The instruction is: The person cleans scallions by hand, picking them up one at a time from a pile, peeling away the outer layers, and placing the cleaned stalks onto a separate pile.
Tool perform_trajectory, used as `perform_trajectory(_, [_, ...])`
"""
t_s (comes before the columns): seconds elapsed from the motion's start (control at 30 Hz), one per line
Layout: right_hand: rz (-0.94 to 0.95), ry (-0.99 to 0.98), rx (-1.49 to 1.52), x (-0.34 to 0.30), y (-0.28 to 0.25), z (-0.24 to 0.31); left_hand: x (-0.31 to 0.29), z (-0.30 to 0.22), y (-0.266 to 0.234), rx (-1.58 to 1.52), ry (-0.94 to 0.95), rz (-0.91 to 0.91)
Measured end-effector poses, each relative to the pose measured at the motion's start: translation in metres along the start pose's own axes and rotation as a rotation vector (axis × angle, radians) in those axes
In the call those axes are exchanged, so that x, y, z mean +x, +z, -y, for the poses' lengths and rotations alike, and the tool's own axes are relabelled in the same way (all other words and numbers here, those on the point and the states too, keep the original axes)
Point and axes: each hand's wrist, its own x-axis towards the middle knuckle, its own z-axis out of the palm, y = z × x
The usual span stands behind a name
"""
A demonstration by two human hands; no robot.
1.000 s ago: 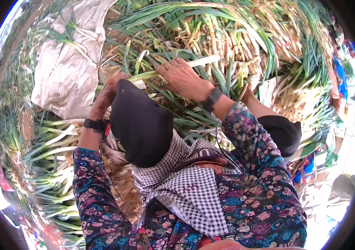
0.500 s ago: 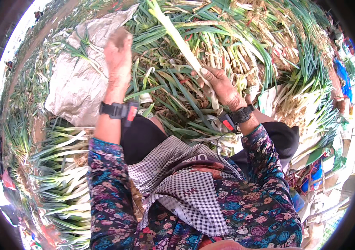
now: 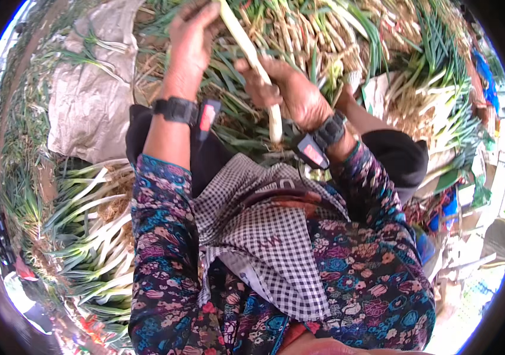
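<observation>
A leek (image 3: pixel 240 38) slants upward in front of me, its pale root end (image 3: pixel 275 131) hanging toward my lap. My right hand (image 3: pixel 288 89) is closed around its lower white stalk. Near the top edge, my left hand (image 3: pixel 192 44) has its fingers curled against the upper stalk; the leek's top lies out of view. Both wrists wear black straps with small devices. Under my hands lies a heap of leek leaves and trimmings (image 3: pixel 229 127).
Rows of leeks (image 3: pixel 95 236) lie at my left, below a pale sack (image 3: pixel 89 115) with a few thin leeks on it. A leek pile (image 3: pixel 317 35) spreads ahead, and another bundle (image 3: pixel 424 112) lies beyond my right knee. Blue plastic (image 3: pixel 485 80) shows at far right.
My left hand has moved right and up to the stalk. The leek has shifted left and up, and its root end now shows below my right hand. The view has shifted slightly.
</observation>
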Motion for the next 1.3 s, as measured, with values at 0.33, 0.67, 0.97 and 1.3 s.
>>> perform_trajectory(0.33, [-0.043, -0.052, -0.084, 0.019, 0.008, 0.001, 0.018, 0.006, -0.015, 0.127, -0.135, -0.135])
perform_trajectory(0.67, [-0.571, -0.545, -1.282, -0.005, -0.004, -0.038, -0.019, 0.016, 0.015, 0.2, 0.206, 0.015])
perform_trajectory(0.97, [-0.339, -0.366, -1.04, -0.02, 0.001, -0.026, -0.026, 0.006, 0.034, 0.196, 0.201, -0.029])
perform_trajectory(1.3, [-0.379, -0.311, -0.986, -0.021, -0.002, -0.05, -0.029, 0.008, 0.036, 0.114, 0.17, 0.063])
